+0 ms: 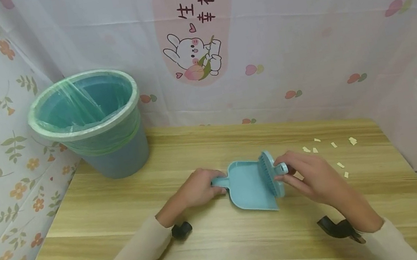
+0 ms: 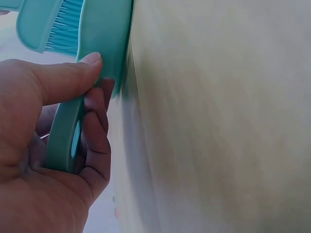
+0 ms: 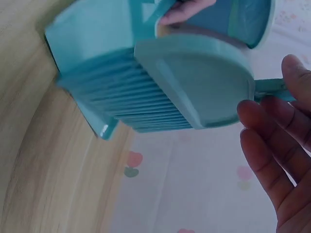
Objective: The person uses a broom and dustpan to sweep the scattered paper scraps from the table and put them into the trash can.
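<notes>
A light blue dustpan (image 1: 249,188) lies on the wooden table, its open edge facing right. My left hand (image 1: 201,187) grips its handle; in the left wrist view the thumb lies on top and the fingers (image 2: 97,141) curl round the handle (image 2: 65,131). My right hand (image 1: 315,176) pinches the short handle of a matching hand brush (image 1: 272,174). The brush stands at the dustpan's open edge, bristles (image 3: 126,92) toward the pan. In the right wrist view the thumb and fingers (image 3: 272,145) hold the brush handle (image 3: 269,87).
Several small pale yellow scraps (image 1: 334,145) lie on the table (image 1: 213,250) right of the brush. A blue bin (image 1: 121,157) lined with a green bag stands at the back left. Patterned cloth (image 1: 301,39) hangs behind the table. Black wrist mounts (image 1: 336,227) sit on both arms.
</notes>
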